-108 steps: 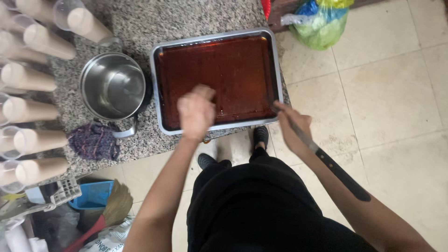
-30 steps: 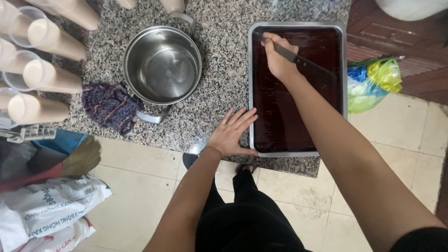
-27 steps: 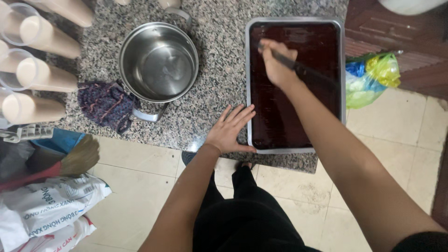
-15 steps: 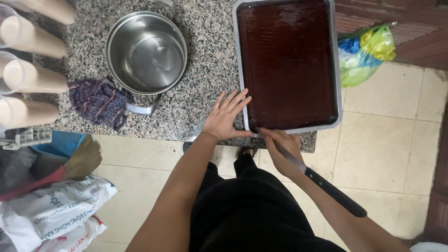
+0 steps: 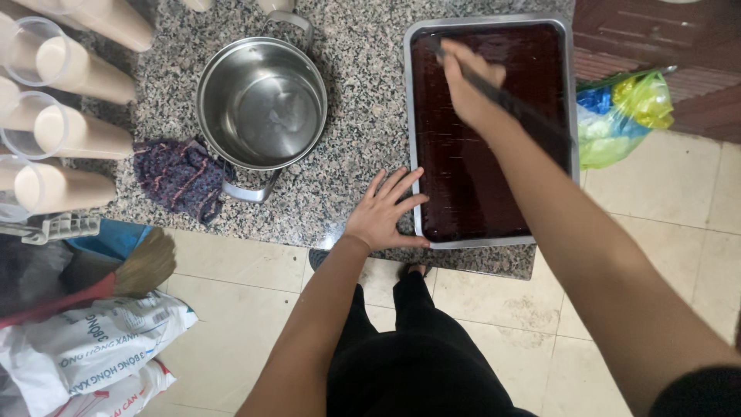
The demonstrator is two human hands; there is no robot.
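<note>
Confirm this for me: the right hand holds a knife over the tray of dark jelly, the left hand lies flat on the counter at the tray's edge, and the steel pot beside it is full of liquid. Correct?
Not quite. In the head view the pot is empty, its bare steel bottom showing. The rest holds: the right hand holds the knife over the tray, and the left hand lies flat on the counter.

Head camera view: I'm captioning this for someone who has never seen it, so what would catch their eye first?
First, the metal tray of dark brown jelly at the counter's right end, where the right hand holds a dark knife over the far part. The left hand lies flat on the granite, touching the tray's near corner. Next, the empty steel pot at centre and the cups of milky drink along the left edge.
</note>
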